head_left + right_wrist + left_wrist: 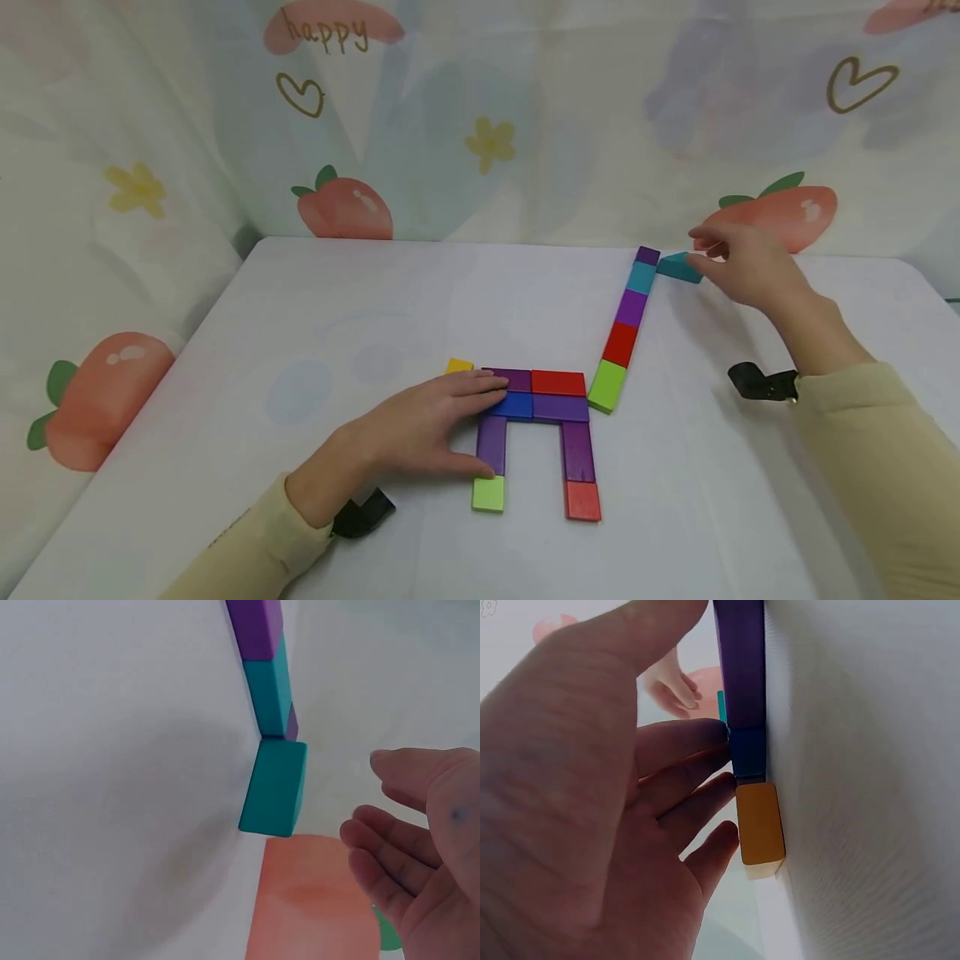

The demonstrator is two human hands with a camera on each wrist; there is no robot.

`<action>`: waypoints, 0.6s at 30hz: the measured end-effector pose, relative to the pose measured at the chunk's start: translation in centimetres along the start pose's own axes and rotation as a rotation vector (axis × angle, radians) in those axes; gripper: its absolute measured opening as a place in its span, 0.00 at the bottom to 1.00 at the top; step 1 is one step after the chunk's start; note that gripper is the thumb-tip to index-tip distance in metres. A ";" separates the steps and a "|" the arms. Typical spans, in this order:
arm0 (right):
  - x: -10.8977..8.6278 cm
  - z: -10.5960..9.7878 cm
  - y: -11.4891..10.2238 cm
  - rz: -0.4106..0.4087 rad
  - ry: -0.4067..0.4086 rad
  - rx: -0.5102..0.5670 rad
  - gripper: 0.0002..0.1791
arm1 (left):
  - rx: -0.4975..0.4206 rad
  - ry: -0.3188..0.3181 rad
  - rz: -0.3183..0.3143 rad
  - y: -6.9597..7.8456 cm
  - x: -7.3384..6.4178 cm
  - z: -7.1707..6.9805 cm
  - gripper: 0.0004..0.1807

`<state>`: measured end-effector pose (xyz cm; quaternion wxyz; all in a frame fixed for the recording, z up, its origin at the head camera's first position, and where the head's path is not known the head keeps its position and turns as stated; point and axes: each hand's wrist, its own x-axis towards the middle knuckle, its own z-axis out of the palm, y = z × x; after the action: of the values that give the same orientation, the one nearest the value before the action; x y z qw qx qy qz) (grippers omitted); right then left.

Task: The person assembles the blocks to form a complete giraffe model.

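Note:
In the head view my left hand (420, 429) lies with extended fingers over the left side of a flat figure of blocks, fingertips on the dark purple block (517, 382) and blue block (519, 407), thumb at the light green block (488, 495). A red block (558, 383) and purple block (561, 409) form its right half. The yellow block (760, 825) sits beside my little finger. My right hand (757, 267), fingers loosely bent, hovers by a teal wedge-shaped block (274, 787); the right wrist view shows a gap between them. That wedge adjoins the top of a slanting block column (632, 308).
Two legs extend toward me, the right one ending in a red block (582, 502). The column's lower green block (607, 386) meets the figure's upper right corner. A white tabletop (360, 317) lies beneath, backed by a printed curtain (570, 108).

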<state>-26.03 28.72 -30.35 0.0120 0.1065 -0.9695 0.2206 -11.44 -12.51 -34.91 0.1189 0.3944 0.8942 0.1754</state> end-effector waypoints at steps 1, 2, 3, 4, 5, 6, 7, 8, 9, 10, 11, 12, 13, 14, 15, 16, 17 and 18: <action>-0.3 0.0 -0.4 -0.016 0.012 0.006 0.25 | -0.006 0.013 0.006 -0.1 0.0 0.0 0.47; -0.6 0.0 -0.8 -0.032 0.023 0.014 0.25 | -0.012 0.029 0.010 -0.1 0.0 0.0 0.46; -0.9 -0.1 -1.2 -0.050 0.034 0.022 0.24 | -0.020 0.051 0.019 -0.2 0.0 -0.1 0.45; -1.3 0.0 -1.6 -0.072 0.046 0.028 0.24 | -0.024 0.075 0.027 -0.3 0.0 -0.1 0.44; -1.7 0.0 -2.1 -0.096 0.059 0.032 0.24 | -0.028 0.099 0.032 -0.5 0.0 -0.1 0.43; -2.1 0.1 -2.6 -0.119 0.070 0.035 0.23 | -0.030 0.126 0.035 -0.7 -0.1 -0.1 0.43; -2.4 0.2 -3.1 -0.138 0.077 0.034 0.23 | -0.031 0.150 0.037 -0.9 -0.1 -0.2 0.42; -2.9 0.4 -3.6 -0.151 0.079 0.031 0.23 | -0.031 0.171 0.035 -1.1 -0.2 -0.3 0.41; -3.2 0.6 -4.1 -0.165 0.078 0.026 0.23 | -0.032 0.190 0.030 -1.2 -0.2 -0.4 0.40; -3.6 0.8 -4.6 -0.172 0.071 0.019 0.24 | -0.030 0.204 0.017 -1.4 -0.2 -0.5 0.40; -4.1 1.0 -5.1 -0.180 0.064 0.013 0.24 | -0.028 0.218 0.003 -1.5 -0.3 -0.5 0.39; -4.5 1.2 -5.6 -0.190 0.054 0.007 0.25 | -0.025 0.230 -0.011 -1.6 -0.3 -0.6 0.39; -4.9 1.5 -6.1 -0.203 0.046 0.002 0.25 | -0.021 0.241 -0.025 -1.7 -0.3 -0.7 0.38; -5.3 1.8 -6.5 -0.219 0.038 0.000 0.26 | -0.018 0.252 -0.039 -1.7 -0.4 -0.7 0.38; -5.8 2.0 -6.8 -0.243 0.027 -0.001 0.26 | -0.015 0.260 -0.054 -1.8 -0.4 -0.8 0.38; -6.2 2.3 -7.1 -0.268 0.014 0.001 0.26 | -0.014 0.267 -0.067 -1.8 -0.4 -0.8 0.38; -6.6 2.6 -7.4 -0.294 0.002 0.007 0.27 | -0.012 0.273 -0.078 -1.9 -0.4 -0.8 0.37; -7.0 2.9 -7.7 -0.318 -0.016 0.014 0.27 | -0.012 0.277 -0.086 -2.0 -0.4 -0.8 0.37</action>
<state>-17.49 22.07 -30.21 0.0383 0.2604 -0.9389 0.2219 -12.77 -14.23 -34.94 0.0039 0.3271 0.9170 0.2284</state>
